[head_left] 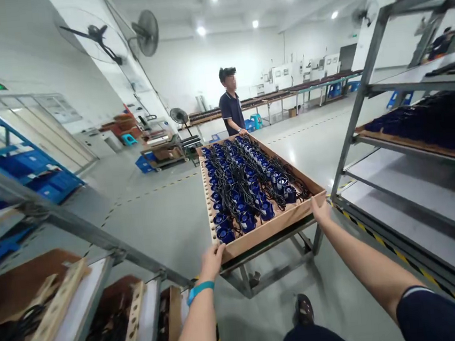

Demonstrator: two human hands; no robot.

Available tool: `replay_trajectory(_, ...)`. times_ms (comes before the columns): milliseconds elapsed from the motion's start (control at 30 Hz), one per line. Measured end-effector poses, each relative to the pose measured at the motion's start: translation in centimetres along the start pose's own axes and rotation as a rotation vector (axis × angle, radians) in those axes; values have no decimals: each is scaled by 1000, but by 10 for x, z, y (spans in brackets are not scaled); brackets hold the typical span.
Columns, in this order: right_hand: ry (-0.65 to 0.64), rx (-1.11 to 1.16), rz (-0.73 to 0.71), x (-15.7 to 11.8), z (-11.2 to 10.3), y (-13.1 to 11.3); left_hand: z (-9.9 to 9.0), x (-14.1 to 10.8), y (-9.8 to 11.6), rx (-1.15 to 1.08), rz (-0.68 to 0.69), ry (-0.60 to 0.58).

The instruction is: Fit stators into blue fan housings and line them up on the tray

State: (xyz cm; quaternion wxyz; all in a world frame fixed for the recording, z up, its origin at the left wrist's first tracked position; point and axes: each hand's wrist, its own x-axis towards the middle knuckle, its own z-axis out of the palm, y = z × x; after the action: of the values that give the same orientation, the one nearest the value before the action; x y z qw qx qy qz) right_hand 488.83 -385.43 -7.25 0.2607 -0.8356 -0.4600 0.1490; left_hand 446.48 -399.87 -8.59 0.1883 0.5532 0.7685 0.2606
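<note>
A shallow wooden tray [273, 224] lies on a metal-framed cart [277, 274] in front of me. Rows of round blue parts [247, 221] with coiled black cables [234, 178] fill it. At its near left corner, my left hand [211, 262], with a teal band on the wrist, is closed on the rim. My right hand [320, 210] grips the near right corner, its fingers partly hidden behind the edge. A co-worker [230, 106] stands at the far end, one hand on the tray's far rim.
A metal rack [353, 121] with loaded shelves rises close on the right. Another rack [97, 239] holding wooden trays stands close on the left. Behind the co-worker runs a long conveyor line [284, 92]. A pedestal fan [180, 117] and a low trolley [164, 158] stand back left.
</note>
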Motion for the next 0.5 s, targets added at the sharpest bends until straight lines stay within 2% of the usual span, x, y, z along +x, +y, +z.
replay_trajectory(200,178,5,-89,-28,-10,20,-19,-40,-34,8,-57,57)
replay_trajectory(333,222,71,-128,-49,-12,55,-35,-73,-51,28,-75,59)
replay_trajectory(500,290,190,-191,-94,-1,102,-48,-117,-70,31,-109,91)
